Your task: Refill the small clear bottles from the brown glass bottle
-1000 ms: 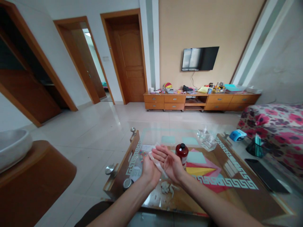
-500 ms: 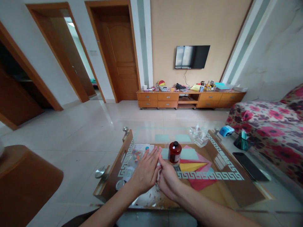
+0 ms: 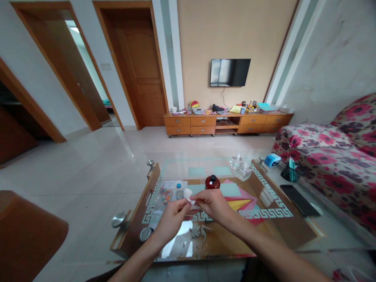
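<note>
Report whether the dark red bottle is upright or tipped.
Upright: the dark red bottle stands beyond the right hand, its black cap on top; the hand hides its base.

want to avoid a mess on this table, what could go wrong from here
The white tissue is pinched between the fingers of the left hand and right hand, so it might tear if pulled. The right hand partly covers the black-capped red-brown bottle in view; if really that close, it could knock it. Crumpled whitish scraps lie below and could get scattered.

Tissue [image 3: 188, 193] in hands [image 3: 173, 216] above table [image 3: 219, 246]; phone [image 3: 299, 200] right, cabinet [image 3: 202, 122] behind.
</note>
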Tool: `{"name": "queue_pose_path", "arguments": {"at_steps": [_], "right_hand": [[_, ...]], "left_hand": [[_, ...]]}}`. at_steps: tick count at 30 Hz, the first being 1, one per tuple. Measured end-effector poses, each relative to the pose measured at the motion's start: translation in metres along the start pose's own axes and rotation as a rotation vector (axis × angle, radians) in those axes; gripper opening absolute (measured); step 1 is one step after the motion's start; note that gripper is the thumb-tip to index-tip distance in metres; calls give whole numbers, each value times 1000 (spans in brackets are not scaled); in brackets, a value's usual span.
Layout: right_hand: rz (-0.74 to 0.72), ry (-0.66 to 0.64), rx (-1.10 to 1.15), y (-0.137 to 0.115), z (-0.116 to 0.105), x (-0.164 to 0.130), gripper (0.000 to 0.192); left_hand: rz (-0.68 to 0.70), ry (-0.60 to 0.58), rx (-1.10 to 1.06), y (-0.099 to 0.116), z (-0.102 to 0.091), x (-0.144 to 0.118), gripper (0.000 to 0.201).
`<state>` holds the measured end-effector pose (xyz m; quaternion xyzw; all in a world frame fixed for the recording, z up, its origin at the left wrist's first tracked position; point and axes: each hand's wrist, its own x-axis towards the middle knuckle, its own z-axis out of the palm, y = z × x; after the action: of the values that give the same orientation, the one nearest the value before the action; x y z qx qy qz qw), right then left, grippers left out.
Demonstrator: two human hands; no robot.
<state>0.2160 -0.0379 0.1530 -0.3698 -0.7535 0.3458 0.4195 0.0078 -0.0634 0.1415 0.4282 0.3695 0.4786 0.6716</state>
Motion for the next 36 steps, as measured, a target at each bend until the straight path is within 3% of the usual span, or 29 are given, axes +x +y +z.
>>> {"name": "queue_pose_path", "arguments": {"at_steps": [4, 9, 13, 15, 17, 20, 24, 26, 30, 33, 36], "right_hand": [[-67, 163, -43, 3, -13, 6, 11], [17, 200, 149, -25, 0, -4, 24], [33, 241, 267, -32, -1, -6, 30], [24, 261, 206, -18, -23, -1, 25], [59, 362, 87, 8, -59, 3, 27], [184, 536, -239, 56, -121, -2, 32], [363, 467, -693, 101, -178, -34, 30], [435, 428, -826, 111, -192, -55, 33], [598, 368, -1008, 123, -210, -93, 34], [781, 315, -1039, 134, -219, -111, 28], [883, 304, -944, 142, -219, -116, 22]], "left_hand": [[-57, -57, -104, 2, 12, 5, 31], [82, 123, -70, 6, 22, 14, 35], [148, 76, -24, 4, 32, 20, 29], [195, 28, 120, 4, 36, 23, 30], [290, 40, 310, 4, 40, 29, 35], [430, 105, 461, -1, 46, 45, 67], [409, 132, 568, -28, 54, 78, 101], [365, 114, 651, -46, 57, 94, 101], [304, 86, 819, -67, 62, 114, 75], [327, 159, 810, -56, 64, 124, 64], [387, 279, 754, -26, 52, 132, 61]]}}
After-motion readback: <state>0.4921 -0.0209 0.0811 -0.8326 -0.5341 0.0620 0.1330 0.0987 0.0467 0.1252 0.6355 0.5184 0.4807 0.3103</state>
